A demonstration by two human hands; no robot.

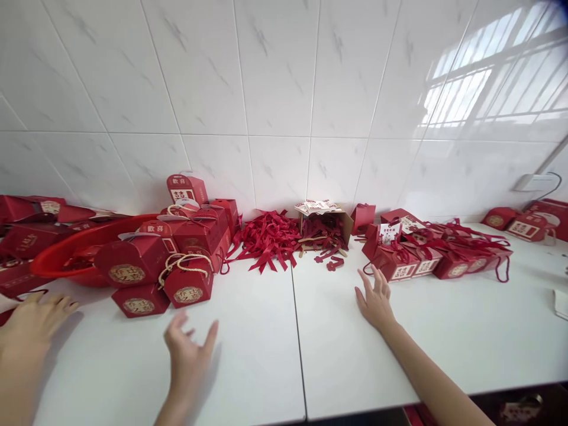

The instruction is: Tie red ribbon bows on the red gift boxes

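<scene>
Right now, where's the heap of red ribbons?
In the head view, the red ribbons lie just left of centre near the wall, between the stacked red boxes and the cardboard box.

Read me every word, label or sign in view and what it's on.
"歡喜": upright red cardboard box with an arched front, atop the left stack.
"歡喜": lower red cardboard box just below it.
"囍": square white panel on the upright box.
Too small, stylised or blurred to read: round gold emblems at left, white printed paper cards, white panels on the right-hand red boxes.
</scene>
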